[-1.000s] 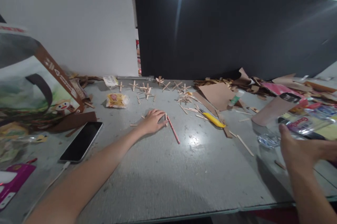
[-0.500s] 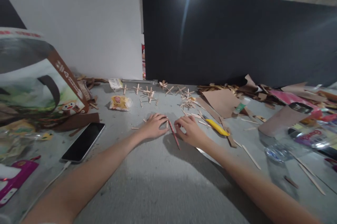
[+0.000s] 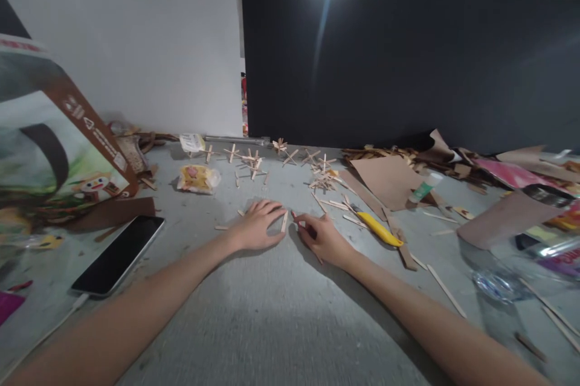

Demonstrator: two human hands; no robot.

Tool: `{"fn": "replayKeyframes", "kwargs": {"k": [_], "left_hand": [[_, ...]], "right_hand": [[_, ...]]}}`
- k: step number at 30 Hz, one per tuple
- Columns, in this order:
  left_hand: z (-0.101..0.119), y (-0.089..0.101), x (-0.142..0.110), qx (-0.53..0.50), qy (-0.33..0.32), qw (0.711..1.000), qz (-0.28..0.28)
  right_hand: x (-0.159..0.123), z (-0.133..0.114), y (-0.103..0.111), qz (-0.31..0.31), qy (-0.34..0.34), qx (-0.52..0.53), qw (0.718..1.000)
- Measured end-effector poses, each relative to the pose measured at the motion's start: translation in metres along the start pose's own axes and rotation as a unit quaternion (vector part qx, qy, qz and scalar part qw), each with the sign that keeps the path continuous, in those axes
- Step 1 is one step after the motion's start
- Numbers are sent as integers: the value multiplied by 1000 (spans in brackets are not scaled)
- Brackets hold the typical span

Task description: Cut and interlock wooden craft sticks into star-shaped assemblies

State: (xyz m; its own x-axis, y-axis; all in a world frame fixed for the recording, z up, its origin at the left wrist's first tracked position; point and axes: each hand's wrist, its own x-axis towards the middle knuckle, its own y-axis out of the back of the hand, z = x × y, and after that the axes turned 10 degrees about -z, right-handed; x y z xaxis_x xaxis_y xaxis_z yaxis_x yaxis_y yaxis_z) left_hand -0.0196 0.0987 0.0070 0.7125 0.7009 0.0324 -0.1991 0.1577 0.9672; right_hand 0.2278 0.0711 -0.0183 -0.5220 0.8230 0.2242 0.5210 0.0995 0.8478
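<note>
My left hand (image 3: 257,227) lies flat on the grey table (image 3: 281,319), fingers stretched out, with the fingertips on a short wooden stick (image 3: 284,221). Just to its right, my right hand (image 3: 322,236) rests on the table with its fingers curled over a red pencil (image 3: 295,217). Only the pencil's tip shows beyond the fingers. The two hands are nearly touching in the middle of the table.
A phone (image 3: 115,256) on a cable lies at the left, below a printed bag (image 3: 58,150). Behind the hands are glued stick crosses (image 3: 254,159) and a snack packet (image 3: 197,177). A yellow cutter (image 3: 378,229), brown cardboard (image 3: 387,177), a glue tube (image 3: 426,188) and loose sticks lie right.
My right hand came from the far right to the middle and closed over the red pencil. The left hand stayed put on the stick. The view shifted slightly.
</note>
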Motion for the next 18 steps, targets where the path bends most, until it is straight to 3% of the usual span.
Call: {"fn": "replayKeyframes", "kwargs": {"k": [11, 15, 18], "left_hand": [[1, 1, 1, -14, 3, 1000, -12], [-4, -5, 4, -53, 15, 998, 31], [-8, -9, 6, -62, 41, 995, 62]], "right_hand": [[4, 9, 3, 17, -28, 28, 999], [4, 12, 6, 12, -36, 54, 998], [2, 12, 10, 51, -24, 45, 997]]}}
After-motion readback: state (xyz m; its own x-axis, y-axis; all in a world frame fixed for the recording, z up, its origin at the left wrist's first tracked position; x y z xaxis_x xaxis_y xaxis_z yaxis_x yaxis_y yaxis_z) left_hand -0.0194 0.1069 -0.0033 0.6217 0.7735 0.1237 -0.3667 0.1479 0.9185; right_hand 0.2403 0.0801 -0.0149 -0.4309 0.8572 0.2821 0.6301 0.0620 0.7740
